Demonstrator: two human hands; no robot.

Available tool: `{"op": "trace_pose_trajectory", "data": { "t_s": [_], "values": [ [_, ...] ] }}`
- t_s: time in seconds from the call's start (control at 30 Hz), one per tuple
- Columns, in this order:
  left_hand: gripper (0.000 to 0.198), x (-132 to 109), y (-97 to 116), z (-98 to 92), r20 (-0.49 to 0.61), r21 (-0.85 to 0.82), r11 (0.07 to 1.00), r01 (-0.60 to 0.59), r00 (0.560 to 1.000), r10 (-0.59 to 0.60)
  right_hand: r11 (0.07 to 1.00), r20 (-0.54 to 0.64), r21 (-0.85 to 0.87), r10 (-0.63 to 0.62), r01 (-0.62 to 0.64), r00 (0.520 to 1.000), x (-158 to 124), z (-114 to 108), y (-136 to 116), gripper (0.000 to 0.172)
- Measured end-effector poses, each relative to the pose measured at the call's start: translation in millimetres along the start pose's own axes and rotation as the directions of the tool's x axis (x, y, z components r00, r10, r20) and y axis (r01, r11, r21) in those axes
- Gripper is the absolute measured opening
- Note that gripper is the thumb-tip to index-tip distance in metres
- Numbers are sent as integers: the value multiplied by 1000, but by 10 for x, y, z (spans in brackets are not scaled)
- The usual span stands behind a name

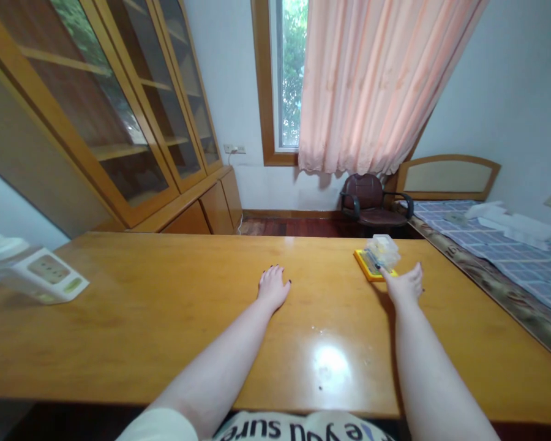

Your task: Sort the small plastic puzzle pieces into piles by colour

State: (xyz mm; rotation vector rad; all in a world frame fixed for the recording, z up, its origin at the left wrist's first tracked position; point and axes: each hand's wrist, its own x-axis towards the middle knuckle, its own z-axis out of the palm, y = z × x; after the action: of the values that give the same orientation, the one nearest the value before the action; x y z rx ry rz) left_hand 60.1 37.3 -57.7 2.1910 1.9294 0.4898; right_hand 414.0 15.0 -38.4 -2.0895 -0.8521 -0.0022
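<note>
My left hand lies flat on the wooden table near its middle, fingers stretched out, holding nothing. My right hand reaches toward a small yellow tray with a clear plastic box on it, near the table's far right edge. The fingertips are at the tray's near corner; the fingers are spread and hold nothing.
A white box-shaped device stands at the table's left end. Behind the table stand a glass-door wooden cabinet, a dark office chair under a pink curtain, and a bed along the right side.
</note>
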Motion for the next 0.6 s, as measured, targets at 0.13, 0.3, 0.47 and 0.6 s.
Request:
{"op": "trace_pose_trajectory", "data": {
  "t_s": [0.13,0.3,0.47,0.6],
  "values": [
    [51,3,-3,2,-9,5,1000,3,1000,-3,986,140,-162,-12,35,990,-43,157,66,122],
    [52,4,-8,2,2,1,1000,1,1000,-1,969,168,-223,-71,108,983,-26,192,-8,123],
    [52,-1,-1,-16,14,-12,1000,10,1000,-10,974,208,-157,-131,165,969,-20,200,-21,122],
    [51,-1,0,-10,0,-22,1000,5,1000,-5,955,346,86,-296,284,890,-61,189,-25,109]
  ]
}}
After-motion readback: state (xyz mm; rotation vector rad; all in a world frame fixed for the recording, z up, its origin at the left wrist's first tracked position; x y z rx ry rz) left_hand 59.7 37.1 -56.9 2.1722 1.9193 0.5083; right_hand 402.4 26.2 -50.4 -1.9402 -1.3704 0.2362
